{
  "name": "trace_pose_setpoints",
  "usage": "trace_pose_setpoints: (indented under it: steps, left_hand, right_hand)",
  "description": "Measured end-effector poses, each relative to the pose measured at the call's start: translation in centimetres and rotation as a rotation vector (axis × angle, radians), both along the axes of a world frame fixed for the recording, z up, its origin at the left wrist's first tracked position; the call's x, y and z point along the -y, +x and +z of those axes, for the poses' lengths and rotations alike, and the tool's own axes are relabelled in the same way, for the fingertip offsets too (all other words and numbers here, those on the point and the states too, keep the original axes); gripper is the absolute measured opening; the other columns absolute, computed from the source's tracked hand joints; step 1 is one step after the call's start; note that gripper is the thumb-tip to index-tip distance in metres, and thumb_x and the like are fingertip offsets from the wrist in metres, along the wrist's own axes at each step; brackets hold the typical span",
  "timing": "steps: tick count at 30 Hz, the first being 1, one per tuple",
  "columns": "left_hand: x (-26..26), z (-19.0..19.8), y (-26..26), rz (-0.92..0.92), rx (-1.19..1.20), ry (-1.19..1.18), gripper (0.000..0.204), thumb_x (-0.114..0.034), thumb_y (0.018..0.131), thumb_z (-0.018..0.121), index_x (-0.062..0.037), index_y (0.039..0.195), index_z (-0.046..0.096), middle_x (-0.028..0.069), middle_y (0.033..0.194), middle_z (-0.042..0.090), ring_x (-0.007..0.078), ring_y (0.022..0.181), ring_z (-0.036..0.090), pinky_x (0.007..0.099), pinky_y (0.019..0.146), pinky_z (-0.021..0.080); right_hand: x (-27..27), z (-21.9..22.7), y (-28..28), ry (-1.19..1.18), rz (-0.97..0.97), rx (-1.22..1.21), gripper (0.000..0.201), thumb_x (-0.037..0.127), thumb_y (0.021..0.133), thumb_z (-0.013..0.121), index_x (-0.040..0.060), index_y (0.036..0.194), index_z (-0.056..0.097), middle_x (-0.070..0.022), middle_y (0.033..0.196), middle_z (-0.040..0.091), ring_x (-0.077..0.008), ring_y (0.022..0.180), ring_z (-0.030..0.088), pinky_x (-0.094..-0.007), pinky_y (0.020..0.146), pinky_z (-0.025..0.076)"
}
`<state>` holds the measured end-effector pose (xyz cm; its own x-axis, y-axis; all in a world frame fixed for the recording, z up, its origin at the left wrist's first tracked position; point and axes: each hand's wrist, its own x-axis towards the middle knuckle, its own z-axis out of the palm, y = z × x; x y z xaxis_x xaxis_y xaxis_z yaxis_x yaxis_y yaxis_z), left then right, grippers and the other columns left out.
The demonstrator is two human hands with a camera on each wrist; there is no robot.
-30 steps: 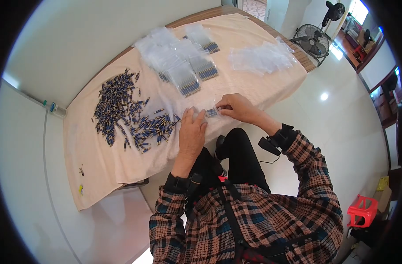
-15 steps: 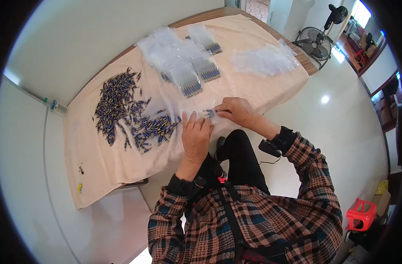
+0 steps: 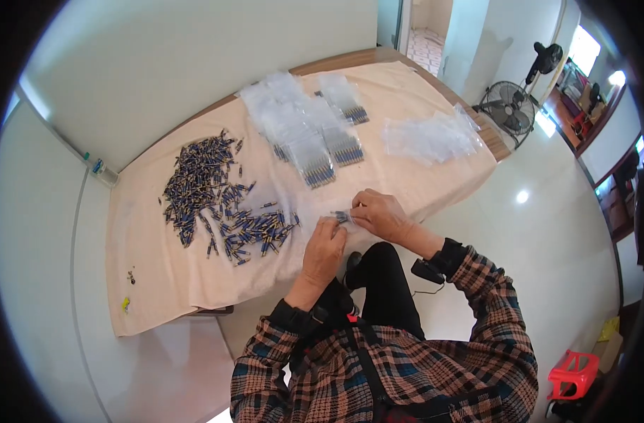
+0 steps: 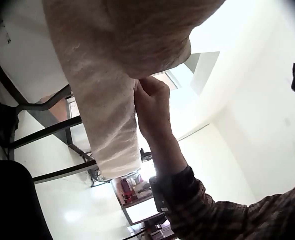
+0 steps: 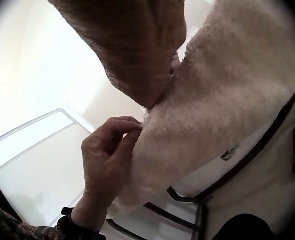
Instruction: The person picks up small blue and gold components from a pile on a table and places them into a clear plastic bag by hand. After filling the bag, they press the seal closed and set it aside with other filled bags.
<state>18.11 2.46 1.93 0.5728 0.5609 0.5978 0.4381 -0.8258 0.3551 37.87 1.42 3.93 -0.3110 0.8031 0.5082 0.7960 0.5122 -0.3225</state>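
Observation:
At the table's near edge lies a clear plastic bag (image 3: 309,213) with a few small blue pieces with brass-coloured ends (image 3: 341,216) at its right end. My left hand (image 3: 325,247) pinches the bag beside these pieces; the right wrist view shows that left hand (image 5: 107,157) with thumb and forefinger together. From the other side, my right hand (image 3: 382,216) grips the bag's end with curled fingers. In the left wrist view my right hand (image 4: 155,107) is at the cloth edge, its fingertips partly hidden behind my left hand (image 4: 152,37).
Loose blue pieces form a large heap (image 3: 195,180) and a smaller pile (image 3: 255,233) on the beige cloth (image 3: 174,282). Filled clear bags (image 3: 318,166) lie at the back middle, flat bags (image 3: 431,137) at the back right. A fan (image 3: 509,106) and red stool (image 3: 574,374) stand beyond.
My left hand has gone from lying with fingers extended to pinching, shifting right toward the right hand. The head view has tilted, so the table sits lower in it.

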Motion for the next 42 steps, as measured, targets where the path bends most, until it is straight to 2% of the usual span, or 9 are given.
trace_pose_setpoints:
  steps: [2,5,15,22,28,31,34,38,42]
  left_hand:
    - [-0.1,-0.2,0.0,-0.033,-0.01,0.011,0.016,-0.002,0.073,0.056,0.0025,0.088,0.057,0.0183,0.1,0.055,0.0362,0.102,0.053,0.0395,0.089,0.046]
    - [-0.3,-0.3,0.1,-0.053,0.008,0.024,0.016,-0.001,0.073,0.056,0.0027,0.088,0.057,0.0183,0.101,0.055,0.0363,0.103,0.054,0.0388,0.09,0.046]
    - [-0.3,-1.1,0.0,-0.089,0.102,-0.048,0.014,0.003,0.077,0.055,0.0022,0.09,0.057,0.0183,0.103,0.058,0.0352,0.102,0.057,0.0382,0.086,0.047]
    - [-0.5,-0.8,-0.1,-0.107,0.11,-0.07,0.014,-0.001,0.076,0.053,0.0014,0.09,0.056,0.0172,0.103,0.059,0.0338,0.105,0.056,0.0404,0.096,0.044]
    - [-0.3,-0.6,-1.0,-0.093,0.161,0.049,0.013,0.0,0.076,0.057,-0.0001,0.089,0.057,0.0162,0.098,0.059,0.0333,0.1,0.058,0.0408,0.096,0.043]
    - [0.4,0.6,-2.1,-0.083,0.235,0.142,0.014,-0.001,0.074,0.06,-0.0011,0.088,0.058,0.0147,0.092,0.06,0.0327,0.093,0.059,0.0412,0.09,0.045]
    - [1.2,1.6,-5.3,0.099,0.202,-0.022,0.014,-0.001,0.074,0.065,-0.0024,0.086,0.06,0.012,0.084,0.061,0.0323,0.083,0.059,0.042,0.079,0.046]
    - [0.4,1.2,-9.7,0.34,0.229,0.112,0.012,-0.001,0.075,0.066,-0.0027,0.085,0.061,0.0099,0.076,0.059,0.0293,0.073,0.058,0.0372,0.068,0.045]
    - [-0.1,-0.4,-12.7,0.485,0.492,-0.082,0.006,-0.001,0.081,0.063,-0.0016,0.087,0.061,0.008,0.072,0.058,0.0191,0.064,0.057,0.0294,0.058,0.045]
  right_hand:
    - [-0.4,0.2,-0.2,0.034,0.032,-0.009,0.015,0.017,0.074,0.07,0.0062,0.085,0.069,-0.0071,0.081,0.059,-0.027,0.07,0.059,-0.0355,0.064,0.049]
    - [-0.6,0.5,-0.6,-0.213,-0.098,-0.213,0.014,0.016,0.073,0.071,0.005,0.081,0.069,-0.0081,0.081,0.061,-0.027,0.069,0.06,-0.0343,0.064,0.049]
    - [-1.3,-1.2,-1.5,-0.162,-0.227,-0.337,0.013,0.016,0.072,0.071,0.0059,0.081,0.07,-0.0119,0.075,0.063,-0.0285,0.07,0.063,-0.0367,0.063,0.049]
    - [-1.5,-0.8,-1.5,-0.281,-0.211,-0.332,0.012,0.012,0.073,0.069,0.0025,0.079,0.068,-0.0138,0.074,0.065,-0.0264,0.066,0.064,-0.034,0.06,0.05]
    - [-1.5,1.5,0.0,-0.311,-0.11,-0.261,0.013,0.007,0.074,0.07,-0.0021,0.083,0.067,-0.0127,0.072,0.065,-0.0197,0.061,0.062,-0.0305,0.06,0.05]
    - [-0.5,4.6,-2.2,-0.222,-0.153,-0.284,0.013,0.008,0.074,0.069,0.0002,0.085,0.067,-0.0123,0.074,0.065,-0.023,0.063,0.062,-0.0323,0.061,0.05]
    - [-0.9,4.8,-5.4,-0.192,-0.098,-0.294,0.016,0.009,0.074,0.07,0.0024,0.089,0.067,-0.0119,0.078,0.064,-0.0248,0.065,0.062,-0.0335,0.062,0.05]
    - [-2.4,4.6,-10.1,-0.219,0.109,-0.202,0.027,0.011,0.074,0.072,0.0047,0.099,0.066,-0.012,0.09,0.063,-0.026,0.075,0.062,-0.0342,0.07,0.05]
    - [-5.0,3.6,-14.1,-0.095,0.256,-0.03,0.039,0.015,0.072,0.074,0.0069,0.108,0.064,-0.0133,0.1,0.06,-0.0294,0.088,0.06,-0.037,0.078,0.049]
